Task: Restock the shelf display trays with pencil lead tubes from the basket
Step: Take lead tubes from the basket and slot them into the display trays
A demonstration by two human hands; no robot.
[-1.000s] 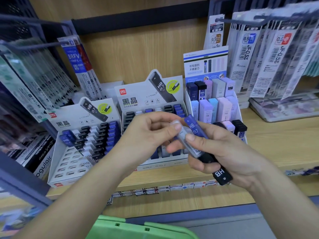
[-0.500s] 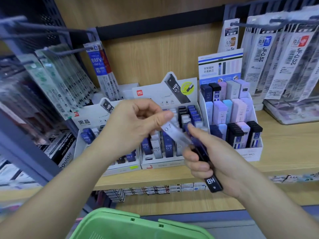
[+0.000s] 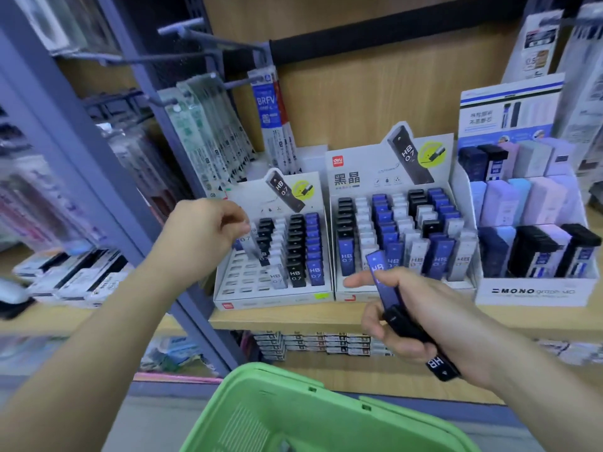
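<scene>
The left hand (image 3: 202,236) pinches a clear, pale plastic lead tube (image 3: 253,244) marked 0.7 between thumb and fingertips, holding it tilted over the left white cardboard display tray (image 3: 274,296), whose near-left slots stand open. The tube's lower end appears to hang just above the rows of black caps, not yet seated. The right hand (image 3: 421,321) is clenched around two more tubes, a blue translucent tube (image 3: 383,282) pointing up and a black HB tube (image 3: 439,365) sticking out below the palm, in front of the fuller right tray (image 3: 404,288). The green plastic basket (image 3: 313,415) sits near, low in the scene. The step in hand looks like slotting one tube into the left tray. The next move calls for squaring the tube upright over an empty slot, likely among the pale column, and pressing it down before letting go.
</scene>
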